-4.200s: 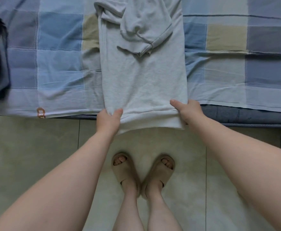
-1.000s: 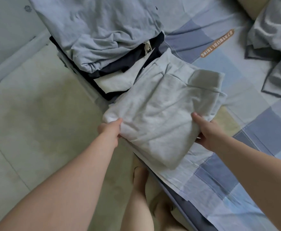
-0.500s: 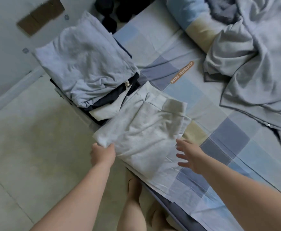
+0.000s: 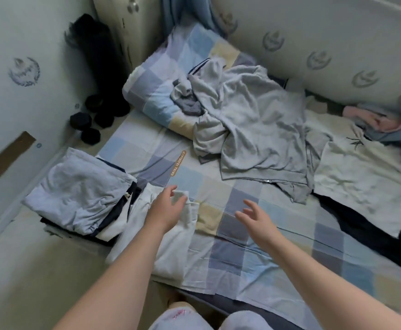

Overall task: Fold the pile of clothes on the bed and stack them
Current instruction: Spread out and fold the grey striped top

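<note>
**Pale grey fold lies beside the stack; both hands empty**

Blue-grey folded garment (image 4: pixel 75 191) tops the stack at the left corner of the bed. Dark navy and white layers show at its right edge. Black dumbbells (image 4: pixel 92 117) sit on the floor behind it, by the wall.

Just right of the stack, touching its edge: folded pale grey garment (image 4: pixel 171 248), flat on the checked sheet (image 4: pixel 254 248), near the bed's front edge.

Left hand (image 4: pixel 165 209) is over the far end of this garment. Fingers are loosely spread and slightly curved, gripping nothing. Cannot tell whether the palm touches the cloth.

An orange label (image 4: pixel 178 166) is sewn on the sheet just beyond the left hand.

Right hand (image 4: pixel 254 220) is over bare sheet, apart from the folded garment. Fingers are splayed and relaxed, and it holds nothing.

Rolled checked quilt (image 4: pixel 156 86) lies at the head of the bed.

Unfolded pile: a crumpled grey garment (image 4: pixel 254 129) lies partly on the quilt and spreads toward mid-bed. To its right a white T-shirt (image 4: pixel 359 182) lies fairly flat, with a dark garment (image 4: pixel 361 225) showing beneath its near edge. Pink cloth (image 4: pixel 373 119) is bunched at the far right against the padded wall.
</note>
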The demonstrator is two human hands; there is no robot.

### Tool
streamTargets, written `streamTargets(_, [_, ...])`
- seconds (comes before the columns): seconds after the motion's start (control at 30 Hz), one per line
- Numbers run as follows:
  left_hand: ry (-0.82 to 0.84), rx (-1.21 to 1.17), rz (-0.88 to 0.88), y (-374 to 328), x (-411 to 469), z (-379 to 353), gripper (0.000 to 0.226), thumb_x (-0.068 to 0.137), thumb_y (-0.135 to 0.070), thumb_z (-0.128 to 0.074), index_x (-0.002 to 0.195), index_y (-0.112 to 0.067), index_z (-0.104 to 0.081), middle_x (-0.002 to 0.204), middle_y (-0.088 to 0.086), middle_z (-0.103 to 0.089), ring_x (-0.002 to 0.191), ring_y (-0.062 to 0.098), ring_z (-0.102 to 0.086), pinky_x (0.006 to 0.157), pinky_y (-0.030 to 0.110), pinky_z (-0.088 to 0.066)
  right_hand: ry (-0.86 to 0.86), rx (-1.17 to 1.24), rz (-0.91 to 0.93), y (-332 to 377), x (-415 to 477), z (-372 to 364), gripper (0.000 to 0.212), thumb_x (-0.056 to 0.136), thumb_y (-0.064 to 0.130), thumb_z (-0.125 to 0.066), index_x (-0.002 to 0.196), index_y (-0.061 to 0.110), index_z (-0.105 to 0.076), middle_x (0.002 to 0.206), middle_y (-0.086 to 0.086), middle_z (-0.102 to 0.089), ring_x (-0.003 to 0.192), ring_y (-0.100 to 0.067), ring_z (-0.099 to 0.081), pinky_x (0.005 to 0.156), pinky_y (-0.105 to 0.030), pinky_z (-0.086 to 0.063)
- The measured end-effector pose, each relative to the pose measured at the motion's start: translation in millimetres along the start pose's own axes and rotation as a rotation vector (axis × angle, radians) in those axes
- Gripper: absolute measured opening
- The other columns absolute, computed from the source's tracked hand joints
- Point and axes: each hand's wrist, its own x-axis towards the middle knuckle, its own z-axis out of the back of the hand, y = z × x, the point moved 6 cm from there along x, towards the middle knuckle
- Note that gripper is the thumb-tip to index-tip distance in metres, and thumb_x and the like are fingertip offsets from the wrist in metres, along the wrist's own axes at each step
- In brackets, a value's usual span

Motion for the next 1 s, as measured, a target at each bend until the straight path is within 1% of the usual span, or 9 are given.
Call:
streamTargets(0.07, [0.045,0.071,-0.07,-30.7,-2.7,-15.0,0.055,0.098,-0.044,-0.057,0.148,-0.026,-0.043,0.148,0.002,-0.05,0.134,0.023,-0.047,0.109,0.043,-0.04,-0.058,-0.087,0.048,-2.8,-18.7,27.1,0.068,0.097,0.046,-0.06,0.155,0.029,-0.03,0.156,0.001,-0.04,0.142,-0.022,-0.041,0.111,-0.037,-0.036])
streamTargets(0.1, [0.068,0.119,-0.099,-44.5,-5.0,-25.6,0.056,0.098,-0.046,-0.056,0.149,-0.027,-0.042,0.149,0.002,-0.049,0.135,0.024,-0.046,0.109,0.043,-0.039,-0.095,-0.133,0.058,-7.8,-26.7,41.5,0.07,0.096,0.049,-0.059,0.156,0.032,-0.028,0.158,0.003,-0.038,0.144,-0.021,-0.038,0.114,-0.04,-0.033])
streamTargets(0.17, [0.102,0.251,-0.159,-71.6,-14.6,-51.1,0.06,0.097,-0.049,-0.055,0.151,-0.03,-0.037,0.152,0.003,-0.046,0.138,0.028,-0.039,0.111,0.045,-0.036,-0.176,-0.238,0.059,-20.6,-43.2,73.5,0.073,0.094,0.056,-0.056,0.157,0.038,-0.023,0.16,0.005,-0.034,0.148,-0.02,-0.029,0.118,-0.052,-0.027])
streamTargets(0.23, [0.081,0.387,-0.221,-98.0,-28.9,-75.9,0.066,0.097,-0.052,-0.054,0.155,-0.032,-0.029,0.156,0.002,-0.04,0.144,0.03,-0.031,0.114,0.047,-0.03,-0.241,-0.341,0.045,-34.8,-58.4,103.0,0.072,0.096,0.058,-0.052,0.157,0.041,-0.019,0.163,0.006,-0.028,0.152,-0.02,-0.019,0.12,-0.057,-0.018])
streamTargets(0.4, [0.043,0.538,-0.332,-156.2,-71.6,-140.2,0.074,0.097,-0.058,-0.049,0.159,-0.035,-0.015,0.167,-0.003,-0.017,0.153,0.028,-0.01,0.117,0.053,-0.018,-0.258,-0.451,0.033,-80.9,-91.7,163.8,0.074,0.098,0.061,-0.045,0.158,0.042,-0.007,0.168,0.012,-0.007,0.155,-0.019,0.0,0.121,-0.06,-0.001])
streamTargets(0.57, [0.056,0.596,-0.378,-190.5,-106.7,-197.7,0.076,0.097,-0.061,-0.047,0.159,-0.039,-0.011,0.169,-0.004,-0.008,0.154,0.025,-0.003,0.119,0.052,-0.014,-0.245,-0.476,0.052,-125.3,-108.1,214.2,0.076,0.098,0.063,-0.043,0.159,0.041,-0.004,0.168,0.011,-0.004,0.155,-0.022,0.003,0.121,-0.061,0.001])
streamTargets(0.73, [0.108,0.636,-0.385,-219.0,-115.5,-238.7,0.078,0.095,-0.062,-0.049,0.159,-0.041,-0.01,0.169,-0.006,-0.003,0.155,0.023,-0.001,0.119,0.05,-0.013,-0.259,-0.479,0.075,-144.9,-108.1,262.7,0.075,0.098,0.063,-0.041,0.159,0.042,-0.002,0.168,0.011,-0.002,0.155,-0.021,0.005,0.121,-0.059,0.003])
streamTargets(0.87, [0.11,0.662,-0.404,-248.5,-104.0,-261.2,0.076,0.096,-0.061,-0.05,0.158,-0.042,-0.011,0.169,-0.005,-0.005,0.154,0.023,-0.002,0.12,0.05,-0.013,-0.271,-0.472,0.093,-149.2,-96.1,294.1,0.074,0.099,0.061,-0.04,0.159,0.041,-0.002,0.169,0.01,-0.003,0.155,-0.02,0.006,0.121,-0.058,0.003])
streamTargets(1.0, [0.114,0.68,-0.42,-270.5,-65.0,-283.7,0.074,0.096,-0.061,-0.05,0.158,-0.041,-0.015,0.169,-0.005,-0.008,0.154,0.023,-0.004,0.119,0.05,-0.014,-0.313,-0.477,0.115,-149.1,-63.2,316.8,0.073,0.1,0.059,-0.041,0.159,0.04,-0.004,0.168,0.01,-0.005,0.155,-0.02,0.003,0.122,-0.058,0.003])
